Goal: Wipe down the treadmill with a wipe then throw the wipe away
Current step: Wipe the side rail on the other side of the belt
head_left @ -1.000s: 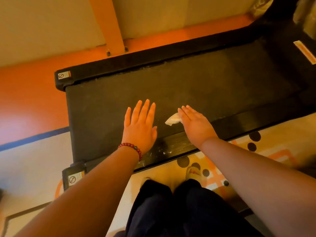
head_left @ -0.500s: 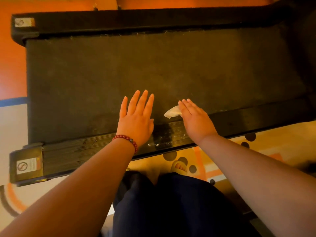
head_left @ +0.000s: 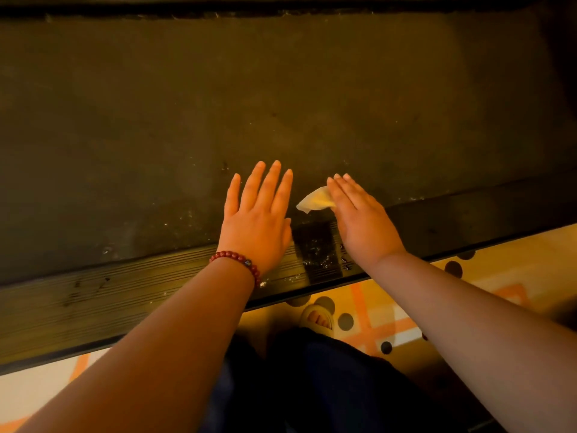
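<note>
The treadmill's dark belt [head_left: 281, 98] fills the upper view, with its ribbed near side rail [head_left: 93, 295] running across below it. My left hand [head_left: 259, 217], with a red bead bracelet at the wrist, lies flat with straight fingers on the belt's near edge. My right hand [head_left: 359, 217] rests flat just to its right, straight fingers pressing a small white wipe [head_left: 315, 200] onto the belt. Only the wipe's left corner sticks out from under the fingers. A wet, darker patch shows on the rail between the hands.
A patterned floor mat [head_left: 487, 285] with orange lines and dark dots lies along the treadmill's near side. My dark trousers [head_left: 312, 385] and a sandalled foot [head_left: 317, 318] are right below the rail. The far rail [head_left: 281, 7] edges the top of the view.
The view has closed in on the belt, so the treadmill's end, the orange floor and the wall have left the frame. Both hands stay flat in the same places, wipe under the right.
</note>
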Action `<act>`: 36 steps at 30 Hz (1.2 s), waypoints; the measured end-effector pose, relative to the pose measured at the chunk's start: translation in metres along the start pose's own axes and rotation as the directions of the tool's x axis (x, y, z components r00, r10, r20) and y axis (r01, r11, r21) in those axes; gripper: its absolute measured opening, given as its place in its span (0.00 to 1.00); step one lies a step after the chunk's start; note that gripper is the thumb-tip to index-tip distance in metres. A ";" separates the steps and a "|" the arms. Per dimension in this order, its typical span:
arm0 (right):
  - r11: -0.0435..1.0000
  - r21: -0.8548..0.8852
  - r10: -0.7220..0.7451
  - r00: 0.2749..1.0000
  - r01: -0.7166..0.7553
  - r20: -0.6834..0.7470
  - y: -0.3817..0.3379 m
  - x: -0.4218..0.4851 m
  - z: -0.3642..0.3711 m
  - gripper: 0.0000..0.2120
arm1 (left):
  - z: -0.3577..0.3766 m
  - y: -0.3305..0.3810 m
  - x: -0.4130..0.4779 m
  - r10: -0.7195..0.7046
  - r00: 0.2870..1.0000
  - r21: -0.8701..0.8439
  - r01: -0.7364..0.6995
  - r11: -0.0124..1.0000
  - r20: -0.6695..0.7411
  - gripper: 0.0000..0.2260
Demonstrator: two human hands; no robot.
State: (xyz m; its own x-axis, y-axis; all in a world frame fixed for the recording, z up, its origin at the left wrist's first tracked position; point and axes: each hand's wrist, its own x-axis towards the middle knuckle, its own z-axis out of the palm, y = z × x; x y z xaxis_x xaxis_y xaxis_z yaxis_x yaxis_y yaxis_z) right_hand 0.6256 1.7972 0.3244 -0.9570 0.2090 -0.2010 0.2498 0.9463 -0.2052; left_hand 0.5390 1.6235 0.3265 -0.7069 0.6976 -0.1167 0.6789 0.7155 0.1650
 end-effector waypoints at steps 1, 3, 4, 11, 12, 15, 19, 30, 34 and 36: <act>1.000 -0.004 -0.002 1.000 0.002 0.006 0.007 -0.001 0.003 0.25 | 0.006 0.003 0.003 0.002 1.000 -0.005 -0.002 1.000 -0.007 0.32; 1.000 -0.020 -0.013 1.000 0.013 0.010 0.019 -0.004 0.012 0.25 | 0.017 0.010 0.007 0.014 1.000 -0.004 -0.014 1.000 -0.006 0.32; 1.000 -0.028 -0.012 1.000 0.012 0.008 0.025 -0.005 0.015 0.25 | 0.022 0.014 0.008 0.019 1.000 -0.004 -0.019 1.000 0.003 0.32; 0.998 -0.055 0.008 1.000 -0.009 -0.010 0.045 -0.024 0.036 0.25 | 0.050 0.036 0.004 0.053 0.997 -0.030 -0.052 0.998 0.061 0.32; 0.999 -0.051 0.018 1.000 -0.019 -0.019 0.047 -0.027 0.036 0.24 | 0.051 0.038 0.004 0.056 0.997 -0.025 -0.055 0.998 0.061 0.32; 0.998 -0.049 0.028 0.998 -0.031 -0.049 0.056 -0.036 0.039 0.25 | 0.056 0.048 0.006 0.088 0.993 -0.035 -0.086 0.996 0.073 0.32; 0.998 -0.005 0.056 0.994 -0.056 -0.095 0.074 -0.039 0.052 0.24 | 0.071 0.065 0.013 0.168 0.985 -0.004 -0.168 0.986 0.051 0.32; 0.999 0.012 0.037 0.996 -0.036 -0.080 0.146 -0.054 0.077 0.24 | 0.112 0.122 0.043 0.072 0.996 -0.053 -0.068 0.996 0.061 0.31; 0.999 0.023 0.049 0.994 -0.047 -0.096 0.169 -0.053 0.078 0.25 | 0.120 0.140 0.055 0.077 0.995 -0.054 -0.073 0.996 0.062 0.31; 0.999 0.023 0.047 0.993 -0.045 -0.108 0.181 -0.051 0.078 0.25 | 0.123 0.149 0.061 0.080 0.994 -0.061 -0.076 0.995 0.070 0.31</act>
State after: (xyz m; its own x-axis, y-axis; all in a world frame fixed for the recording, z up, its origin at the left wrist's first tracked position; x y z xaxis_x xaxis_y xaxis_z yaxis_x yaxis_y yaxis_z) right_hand 0.7314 1.9384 0.2225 -0.9545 0.2786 -0.1060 0.2957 0.9301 -0.2180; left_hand 0.6214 1.7775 0.2236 -0.6347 0.7536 -0.1711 0.7173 0.6569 0.2325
